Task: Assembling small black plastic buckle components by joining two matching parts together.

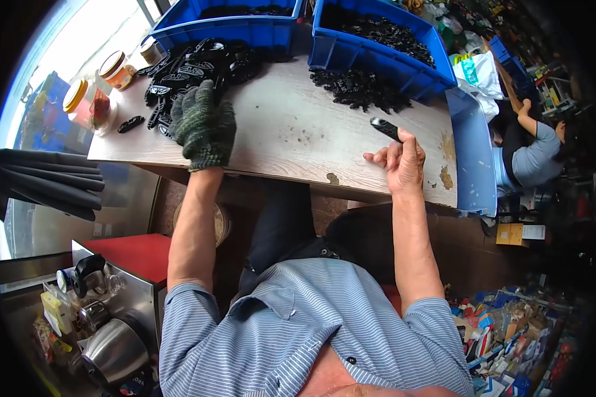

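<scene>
My left hand (202, 129), in a dark green-grey knitted glove, reaches onto a heap of long black plastic pieces (185, 74) at the table's left. Its fingers look stretched and slightly apart over the heap; their tips are partly hidden among the pieces. Bare, my right hand (405, 162) is raised over the table's right side. Between its thumb and finger is a black oblong plastic piece (385, 128) with a shiny far end, pointing away to the left. One loose black piece (131, 124) lies left of the gloved hand.
Two blue bins (225, 30) (377, 56) holding black parts stand along the back. Small black parts (361, 91) lie before the right bin. Lidded jars (86, 104) stand at the left edge. Another person (533, 152) is at far right, beyond a blue panel (477, 159).
</scene>
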The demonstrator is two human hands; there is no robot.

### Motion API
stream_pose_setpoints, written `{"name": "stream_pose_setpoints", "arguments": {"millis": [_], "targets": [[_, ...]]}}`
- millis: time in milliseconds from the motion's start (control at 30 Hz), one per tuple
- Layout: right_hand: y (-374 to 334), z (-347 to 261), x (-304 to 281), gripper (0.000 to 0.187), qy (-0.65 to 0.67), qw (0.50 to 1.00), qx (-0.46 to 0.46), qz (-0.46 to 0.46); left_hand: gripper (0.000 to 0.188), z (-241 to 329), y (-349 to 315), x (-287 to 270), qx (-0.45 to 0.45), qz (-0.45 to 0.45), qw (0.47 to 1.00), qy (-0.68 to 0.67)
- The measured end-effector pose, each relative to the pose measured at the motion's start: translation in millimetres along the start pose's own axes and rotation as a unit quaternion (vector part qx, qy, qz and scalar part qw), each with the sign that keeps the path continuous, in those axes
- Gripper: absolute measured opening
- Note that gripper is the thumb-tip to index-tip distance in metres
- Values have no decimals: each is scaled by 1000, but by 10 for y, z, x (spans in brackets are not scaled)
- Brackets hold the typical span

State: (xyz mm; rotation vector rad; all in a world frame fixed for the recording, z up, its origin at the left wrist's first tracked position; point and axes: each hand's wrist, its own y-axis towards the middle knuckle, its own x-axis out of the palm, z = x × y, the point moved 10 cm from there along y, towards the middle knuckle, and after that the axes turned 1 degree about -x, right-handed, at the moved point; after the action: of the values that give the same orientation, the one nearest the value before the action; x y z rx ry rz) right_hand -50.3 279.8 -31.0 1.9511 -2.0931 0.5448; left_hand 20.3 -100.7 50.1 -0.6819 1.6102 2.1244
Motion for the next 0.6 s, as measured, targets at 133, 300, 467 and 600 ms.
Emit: {"name": "stream_pose_setpoints", "arguments": {"millis": [133,300,467,600], "targets": [[183,-325,-743,37,5,981,-12,195,30,-165,-15,237,21,-51,998,36],[217,-525,-1198,38,-23,956,-28,290,31,-99,-32,219,71,-52,996,-15],[350,-396,-1013,22,-109,975,0,194,28,385,-57,71,126,-91,986,-63],[514,-247,-719,21,-174,975,51,130,27,742,-332,404,175,-214,954,-120]]}}
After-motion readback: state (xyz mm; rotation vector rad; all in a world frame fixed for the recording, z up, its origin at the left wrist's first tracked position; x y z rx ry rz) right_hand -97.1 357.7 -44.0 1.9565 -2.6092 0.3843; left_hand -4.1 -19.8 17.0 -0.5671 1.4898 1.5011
